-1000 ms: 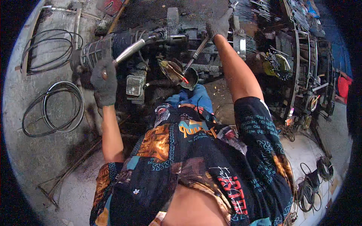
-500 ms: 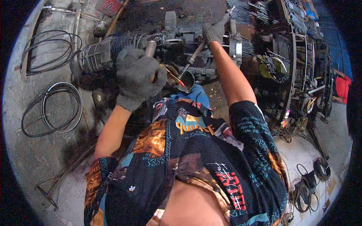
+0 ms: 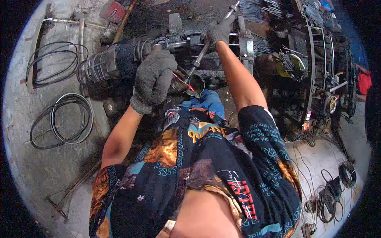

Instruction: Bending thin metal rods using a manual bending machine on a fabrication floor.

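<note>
My left hand [image 3: 154,79], in a dark grey knit glove, is closed around a short metal handle [image 3: 157,47], whose rounded end shows above the fist. My right hand [image 3: 219,32], gloved alike, is wrapped round a long metal rod [image 3: 201,56]. That rod slants from the upper right down toward a round dark container [image 3: 201,84] in front of my legs. Both hands are at a dark, greasy machine [image 3: 178,45] with a ribbed motor housing [image 3: 101,63] on its left. A thin red-tipped piece [image 3: 189,88] lies at the container; its kind is unclear.
Coiled black hoses [image 3: 63,119] lie on the concrete floor at left, near a red bucket [image 3: 113,11]. Bundles of thin metal rods [image 3: 252,11] are at the far right. A metal rack [image 3: 311,75] and a yellow container of rods [image 3: 289,65] stand on the right.
My left hand has moved right and away from me, its fist now over the handle. My right hand has shifted slightly left with the rod. The view has shifted a little.
</note>
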The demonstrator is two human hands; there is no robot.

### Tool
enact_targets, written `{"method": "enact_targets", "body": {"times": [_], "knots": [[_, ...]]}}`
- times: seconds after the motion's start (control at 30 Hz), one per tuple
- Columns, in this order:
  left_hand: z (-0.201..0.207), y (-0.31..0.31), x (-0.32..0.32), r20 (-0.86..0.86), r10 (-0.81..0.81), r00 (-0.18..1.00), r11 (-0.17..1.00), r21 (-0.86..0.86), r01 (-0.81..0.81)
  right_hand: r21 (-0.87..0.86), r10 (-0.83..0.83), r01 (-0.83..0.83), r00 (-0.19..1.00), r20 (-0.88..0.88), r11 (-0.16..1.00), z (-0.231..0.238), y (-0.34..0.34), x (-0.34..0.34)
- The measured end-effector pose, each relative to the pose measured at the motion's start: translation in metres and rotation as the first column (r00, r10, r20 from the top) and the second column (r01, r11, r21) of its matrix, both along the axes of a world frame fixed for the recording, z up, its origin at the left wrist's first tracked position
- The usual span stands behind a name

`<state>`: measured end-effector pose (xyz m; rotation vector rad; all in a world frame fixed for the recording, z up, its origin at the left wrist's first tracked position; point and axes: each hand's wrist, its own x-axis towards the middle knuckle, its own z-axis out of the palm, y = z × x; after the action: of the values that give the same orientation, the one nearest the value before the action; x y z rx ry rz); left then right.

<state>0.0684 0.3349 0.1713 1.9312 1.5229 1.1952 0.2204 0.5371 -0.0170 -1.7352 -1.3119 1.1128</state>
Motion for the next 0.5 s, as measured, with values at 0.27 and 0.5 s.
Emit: {"method": "enact_targets", "body": {"times": [0.27, 0.5], "knots": [[-0.016, -0.021, 0.016, 0.046, 0.306, 0.951, 0.95, 0.049, -0.308, -0.172, 0.031, -0.014, 0.995, 0.099, 0.985, 0.0, 0.008, 0.001], [-0.018, -0.035, 0.024, -0.016, 0.486, 0.874, 0.871, 0.086, -0.484, -0.083, 0.031, -0.019, 0.989, 0.143, 0.996, -0.016, 0.008, -0.01]]}}
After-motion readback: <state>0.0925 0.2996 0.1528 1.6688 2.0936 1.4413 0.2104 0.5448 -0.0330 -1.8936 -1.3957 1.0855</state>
